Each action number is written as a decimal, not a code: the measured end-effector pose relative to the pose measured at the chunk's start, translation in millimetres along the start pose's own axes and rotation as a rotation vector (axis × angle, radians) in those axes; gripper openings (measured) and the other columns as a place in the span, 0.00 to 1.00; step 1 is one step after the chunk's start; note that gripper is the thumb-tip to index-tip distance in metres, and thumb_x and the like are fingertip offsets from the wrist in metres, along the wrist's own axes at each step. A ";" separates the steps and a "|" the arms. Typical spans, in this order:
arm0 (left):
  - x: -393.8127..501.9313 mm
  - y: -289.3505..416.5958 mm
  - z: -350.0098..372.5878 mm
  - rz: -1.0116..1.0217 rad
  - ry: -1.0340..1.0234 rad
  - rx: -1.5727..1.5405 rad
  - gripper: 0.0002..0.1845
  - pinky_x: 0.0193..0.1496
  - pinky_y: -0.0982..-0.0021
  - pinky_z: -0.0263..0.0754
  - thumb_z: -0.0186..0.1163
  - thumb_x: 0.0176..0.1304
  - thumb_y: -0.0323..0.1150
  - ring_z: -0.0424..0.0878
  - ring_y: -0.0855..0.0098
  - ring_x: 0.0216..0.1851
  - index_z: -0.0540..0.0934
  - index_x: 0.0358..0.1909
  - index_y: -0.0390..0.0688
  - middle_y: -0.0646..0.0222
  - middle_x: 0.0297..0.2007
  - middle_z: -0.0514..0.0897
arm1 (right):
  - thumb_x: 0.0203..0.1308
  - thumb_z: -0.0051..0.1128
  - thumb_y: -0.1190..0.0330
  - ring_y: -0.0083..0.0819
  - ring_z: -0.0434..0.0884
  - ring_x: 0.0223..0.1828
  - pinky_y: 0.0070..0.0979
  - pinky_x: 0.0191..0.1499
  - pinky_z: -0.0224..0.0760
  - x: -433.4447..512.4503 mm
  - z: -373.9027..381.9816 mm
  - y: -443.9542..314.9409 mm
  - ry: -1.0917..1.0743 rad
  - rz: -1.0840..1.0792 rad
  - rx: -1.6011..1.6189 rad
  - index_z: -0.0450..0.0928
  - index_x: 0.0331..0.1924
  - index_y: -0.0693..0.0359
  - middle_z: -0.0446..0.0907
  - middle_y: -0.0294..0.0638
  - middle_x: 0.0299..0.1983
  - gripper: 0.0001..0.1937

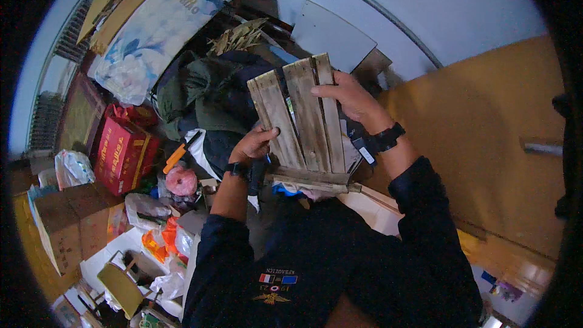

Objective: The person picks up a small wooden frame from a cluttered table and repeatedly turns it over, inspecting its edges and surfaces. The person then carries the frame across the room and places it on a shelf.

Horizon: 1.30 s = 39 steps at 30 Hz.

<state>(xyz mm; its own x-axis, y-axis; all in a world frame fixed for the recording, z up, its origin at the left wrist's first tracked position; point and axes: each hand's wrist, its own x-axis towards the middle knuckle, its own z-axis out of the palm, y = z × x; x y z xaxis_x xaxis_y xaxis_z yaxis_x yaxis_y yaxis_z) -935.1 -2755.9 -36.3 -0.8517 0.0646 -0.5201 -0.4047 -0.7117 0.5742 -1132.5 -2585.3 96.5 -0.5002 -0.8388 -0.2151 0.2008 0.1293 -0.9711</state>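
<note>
A weathered wooden slatted piece (307,118), perhaps a small stool or crate, is held up in front of my chest. Its slats run lengthwise with gaps between them, and a crosspiece sits at the end nearest me. My left hand (255,143) grips the left edge, thumb on top. At the upper right, my right hand (353,95) clasps the other edge with a finger laid across the slats. The fingers beneath the wood are hidden. Dark bands circle both wrists. Behind the wood lies a heap of dark green and black clothing (214,95).
A red carton (125,155), a roll of pink twine (181,181) and an orange-handled tool (177,157) are to the left. A floral-printed bag (159,32) stands at upper left. Cardboard boxes (77,218) and plastic bags crowd the lower left. A brown panel (469,146) borders the right.
</note>
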 end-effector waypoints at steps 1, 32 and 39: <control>5.2 2.1 -2.5 0.006 -0.043 0.029 0.28 0.22 0.84 0.62 0.71 0.59 0.39 0.79 0.87 0.33 0.75 0.59 0.46 0.79 0.43 0.84 | 0.57 0.66 0.64 0.25 0.81 0.43 0.29 0.49 0.74 5.5 -4.6 1.4 0.000 0.065 0.005 0.81 0.48 0.61 0.84 0.35 0.43 0.16; 265.6 33.8 97.6 -0.103 -0.159 0.400 0.31 0.10 0.78 0.46 0.71 0.56 0.55 0.58 0.85 0.09 0.76 0.50 0.43 0.77 0.20 0.73 | 0.68 0.55 0.53 0.29 0.80 0.54 0.34 0.58 0.74 37.5 -256.9 43.5 0.420 0.078 0.384 0.76 0.60 0.58 0.81 0.38 0.54 0.23; 344.8 43.9 161.8 -0.202 -0.213 0.525 0.37 0.26 0.72 0.72 0.67 0.58 0.59 0.77 0.75 0.23 0.74 0.58 0.41 0.65 0.39 0.84 | 0.67 0.55 0.50 0.29 0.83 0.44 0.30 0.50 0.78 44.8 -382.1 47.2 0.337 0.148 0.039 0.78 0.54 0.58 0.83 0.39 0.46 0.22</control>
<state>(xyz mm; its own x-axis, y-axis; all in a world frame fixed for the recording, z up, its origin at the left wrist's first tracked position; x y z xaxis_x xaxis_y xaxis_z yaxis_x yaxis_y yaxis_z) -1300.4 -2651.7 -88.1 -0.7669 0.3400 -0.5443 -0.6295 -0.2337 0.7410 -1467.2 -2414.7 1.4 -0.7114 -0.5904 -0.3812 0.3202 0.2105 -0.9237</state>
